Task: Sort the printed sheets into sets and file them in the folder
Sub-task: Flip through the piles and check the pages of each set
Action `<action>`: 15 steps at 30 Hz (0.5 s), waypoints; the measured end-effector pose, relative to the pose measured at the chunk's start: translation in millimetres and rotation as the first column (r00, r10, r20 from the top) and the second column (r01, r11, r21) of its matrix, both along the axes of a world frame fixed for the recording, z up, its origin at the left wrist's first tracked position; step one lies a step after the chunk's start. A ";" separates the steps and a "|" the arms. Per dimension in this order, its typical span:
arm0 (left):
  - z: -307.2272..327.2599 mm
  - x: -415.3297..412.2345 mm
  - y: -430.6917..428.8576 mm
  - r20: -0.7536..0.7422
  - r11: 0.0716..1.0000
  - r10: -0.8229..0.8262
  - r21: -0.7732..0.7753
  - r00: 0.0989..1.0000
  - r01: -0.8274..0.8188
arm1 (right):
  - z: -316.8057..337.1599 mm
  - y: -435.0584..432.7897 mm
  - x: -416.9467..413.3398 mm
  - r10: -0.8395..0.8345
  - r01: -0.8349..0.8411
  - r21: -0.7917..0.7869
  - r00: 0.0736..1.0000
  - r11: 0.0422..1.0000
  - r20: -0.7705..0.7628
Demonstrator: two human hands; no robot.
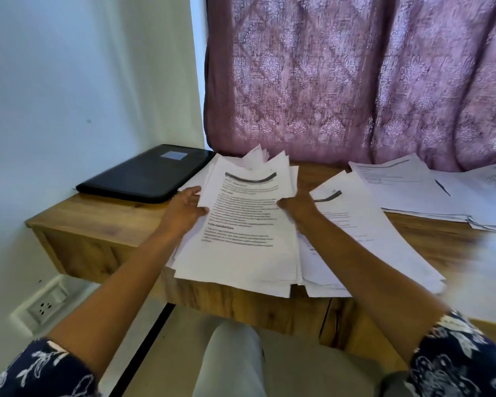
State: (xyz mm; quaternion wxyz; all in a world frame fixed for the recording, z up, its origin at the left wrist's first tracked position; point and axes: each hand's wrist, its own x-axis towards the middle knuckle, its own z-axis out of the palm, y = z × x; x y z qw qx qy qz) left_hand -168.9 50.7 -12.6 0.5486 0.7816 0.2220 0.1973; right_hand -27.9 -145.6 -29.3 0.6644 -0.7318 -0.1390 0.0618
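Left hand & right hand: fingers of both grasp 1 fanned stack by its side edges. 1 black folder at L, at least 2 more piles to R, all on worktop.

The folder lies at the desk's back-left corner; three stacks of sheets run rightward: middle, beside it, far-right edge.
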 end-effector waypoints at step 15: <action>36.3 81.8 -71.2 -0.330 0.540 -0.225 0.741 0.917 0.400 | 26.4 -79.2 47.7 0.094 0.227 -0.648 0.902 0.727 0.421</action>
